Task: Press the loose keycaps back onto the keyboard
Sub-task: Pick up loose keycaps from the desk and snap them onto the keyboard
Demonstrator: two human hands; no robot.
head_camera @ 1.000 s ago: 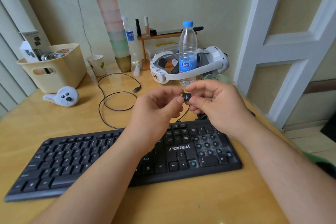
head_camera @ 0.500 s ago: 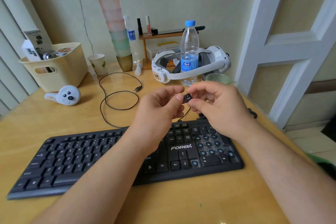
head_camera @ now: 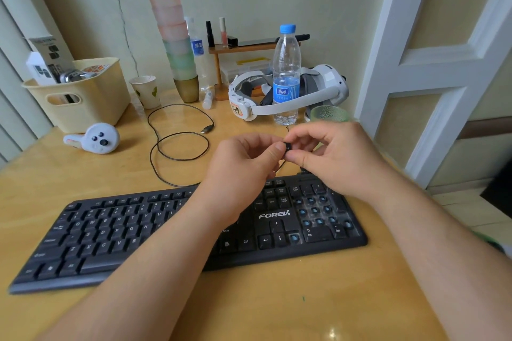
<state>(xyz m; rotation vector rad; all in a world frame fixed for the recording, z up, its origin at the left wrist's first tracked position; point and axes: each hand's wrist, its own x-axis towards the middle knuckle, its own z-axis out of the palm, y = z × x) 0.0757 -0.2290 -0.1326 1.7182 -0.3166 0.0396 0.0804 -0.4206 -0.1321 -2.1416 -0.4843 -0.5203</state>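
- The keyboard [head_camera: 166, 232] lies on the tabletop [head_camera: 277, 299], its letter block fully capped.
- The left hand [head_camera: 243, 174] and right hand [head_camera: 332, 158] meet above it, each grip pinching 1 small black keycap [head_camera: 288, 146] between fingertips.
- The number pad [head_camera: 318, 213] at the right shows many bare blue stems.
- The step looks like orienting the cap; next it needs lowering squarely onto a matching stem and pressing down.

Above the far edge of a black keyboard [head_camera: 194, 230] on a wooden desk [head_camera: 249, 307], the left hand [head_camera: 243, 166] and right hand [head_camera: 332, 155] pinch one small black keycap [head_camera: 288, 146] between fingertips. Many number-pad keys at the right are bare, showing blue stems. A water bottle [head_camera: 286, 75] stands beyond the hands.
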